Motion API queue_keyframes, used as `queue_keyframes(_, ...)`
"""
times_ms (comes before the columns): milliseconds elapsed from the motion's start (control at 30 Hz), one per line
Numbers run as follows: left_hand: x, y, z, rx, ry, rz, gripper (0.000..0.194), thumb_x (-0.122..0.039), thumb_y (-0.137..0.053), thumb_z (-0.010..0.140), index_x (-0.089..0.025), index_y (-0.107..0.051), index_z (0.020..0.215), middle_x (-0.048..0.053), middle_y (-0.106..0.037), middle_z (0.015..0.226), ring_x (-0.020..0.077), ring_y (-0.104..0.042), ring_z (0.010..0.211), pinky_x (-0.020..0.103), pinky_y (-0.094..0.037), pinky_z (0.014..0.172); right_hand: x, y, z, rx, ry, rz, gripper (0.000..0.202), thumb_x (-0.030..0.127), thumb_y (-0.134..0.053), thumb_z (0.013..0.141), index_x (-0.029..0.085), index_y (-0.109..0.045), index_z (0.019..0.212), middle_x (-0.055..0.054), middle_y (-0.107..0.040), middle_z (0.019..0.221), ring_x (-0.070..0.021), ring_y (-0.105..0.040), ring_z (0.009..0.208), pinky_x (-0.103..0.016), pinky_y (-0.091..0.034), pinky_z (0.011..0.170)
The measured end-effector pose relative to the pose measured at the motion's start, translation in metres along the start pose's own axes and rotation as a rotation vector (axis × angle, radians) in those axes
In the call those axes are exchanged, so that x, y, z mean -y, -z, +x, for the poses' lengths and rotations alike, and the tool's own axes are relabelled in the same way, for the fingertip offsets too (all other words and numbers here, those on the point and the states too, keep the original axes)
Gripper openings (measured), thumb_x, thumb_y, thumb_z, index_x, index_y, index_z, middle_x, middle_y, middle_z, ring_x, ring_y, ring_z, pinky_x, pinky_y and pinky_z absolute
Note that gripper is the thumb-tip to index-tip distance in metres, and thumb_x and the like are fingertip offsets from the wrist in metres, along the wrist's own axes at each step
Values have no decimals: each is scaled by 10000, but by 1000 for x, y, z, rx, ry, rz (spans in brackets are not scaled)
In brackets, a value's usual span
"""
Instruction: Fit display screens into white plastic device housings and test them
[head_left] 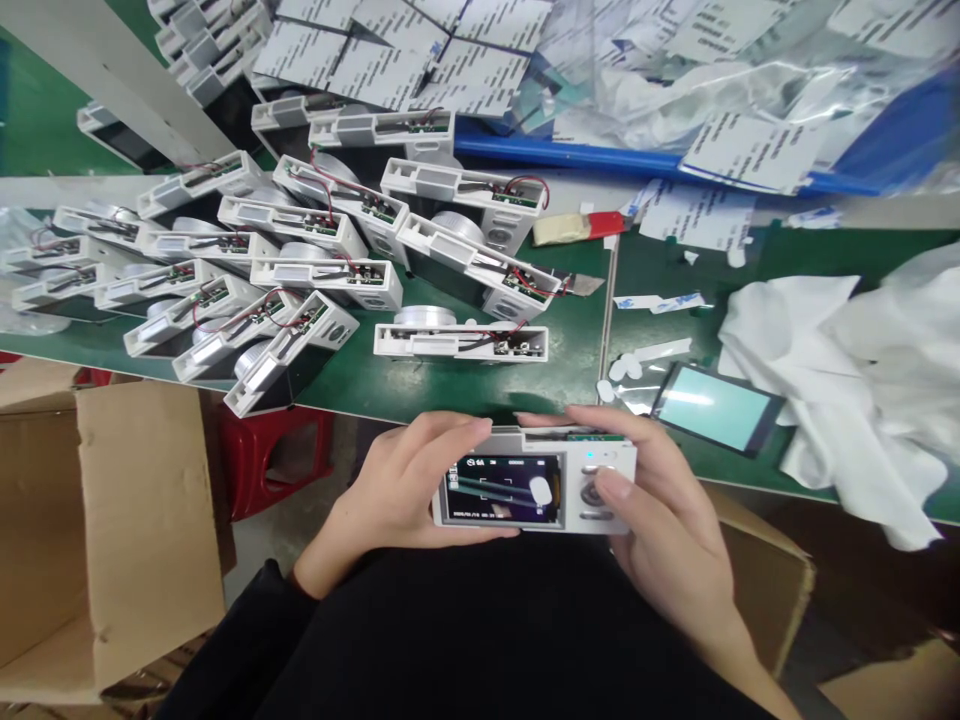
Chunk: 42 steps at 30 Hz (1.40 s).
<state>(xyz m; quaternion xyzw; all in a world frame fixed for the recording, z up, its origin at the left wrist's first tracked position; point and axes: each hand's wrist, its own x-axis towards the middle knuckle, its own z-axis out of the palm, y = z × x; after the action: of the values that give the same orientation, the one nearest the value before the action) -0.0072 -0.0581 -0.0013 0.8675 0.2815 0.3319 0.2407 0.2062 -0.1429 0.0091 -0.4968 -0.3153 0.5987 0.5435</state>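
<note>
Holding a white compact camera before your torso, at the near edge of the green tabletop, you have your grip closed on both ends: left hand on the left, right hand on the right, thumb at the round button pad. Its rear screen glows. Beyond, more white cameras crowd the tabletop's left side.

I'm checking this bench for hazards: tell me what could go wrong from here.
Held by the left hand and right hand, apparently beyond the table, the camera might fall if the grip slips. The white sheet overhangs the table's edge beside the panel; a tug could drag the panel off.
</note>
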Motion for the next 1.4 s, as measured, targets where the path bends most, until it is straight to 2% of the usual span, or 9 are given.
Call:
queue_keyframes(233, -1, 1, -1, 9, 1, -10, 832, -624, -716, 908, -233, -408, 1574, 107, -766, 1135, 260, -786, 946, 348, -676, 714, -3, -1, 0, -4, 33, -30, 287, 314, -631, 1041, 394, -676, 1313, 4, -768, 1304, -220, -755, 1166, -309, -670, 906)
queue_keyframes(400, -1, 1, 0, 18, -42, -21, 846, -560, -748, 902, -202, -396, 1583, 127, -767, 1114, 279, -790, 921, 362, -677, 689, -3, -5, 1, -52, 39, 2, 191, 289, -657, 1021, 364, -720, 1186, -1, -796, 1229, -242, -776, 1116, -349, -690, 871)
queue_keyframes(533, -1, 1, -1, 19, -29, -16, 859, -584, -740, 902, -216, -385, 1592, 133, -770, 1119, 282, -794, 933, 369, -683, 695, -3, -6, 1, -60, 41, -9, 204, 288, -652, 1024, 355, -708, 1209, -10, -792, 1241, -247, -777, 1115, -377, -698, 869)
queue_keyframes(633, -1, 0, 0, 6, -42, -16, 882, -603, -740, 894, -197, -389, 1595, 140, -771, 1109, 284, -794, 919, 363, -683, 686, -3, -6, 0, -39, 59, -24, 237, 282, -635, 1036, 358, -692, 1254, -7, -785, 1261, -233, -769, 1133, -364, -688, 895)
queue_keyframes(833, -2, 1, 0, 21, -34, -13, 849, -571, -734, 908, -201, -391, 1591, 134, -774, 1113, 286, -796, 917, 364, -690, 693, -4, -4, -1, -42, 68, -18, 225, 254, -632, 1034, 363, -707, 1216, 7, -783, 1265, -213, -768, 1126, -321, -681, 886)
queue_keyframes(1033, -3, 0, 0, 12, -26, -8, 856, -596, -745, 889, -217, -401, 1576, 123, -774, 1105, 293, -799, 897, 374, -688, 667, -4, -4, -2, -63, 66, -42, 207, 276, -644, 1026, 360, -701, 1207, -2, -786, 1254, -252, -770, 1127, -392, -691, 889)
queue_keyframes(1200, -2, 0, 0, 20, -32, -12, 860, -611, -727, 901, -214, -392, 1586, 130, -774, 1102, 281, -800, 909, 361, -690, 681, -4, -4, -1, -46, 57, -39, 220, 284, -637, 1027, 359, -692, 1227, -8, -786, 1254, -253, -771, 1123, -376, -697, 863)
queue_keyframes(1400, 0, 3, -1, 39, -14, -25, 923, -587, -797, 849, -236, -379, 1594, 127, -773, 1139, 291, -794, 929, 377, -686, 702, 0, -5, 0, -46, 33, -18, 227, 350, -594, 1045, 329, -693, 1248, -43, -781, 1273, -289, -772, 1134, -423, -704, 858)
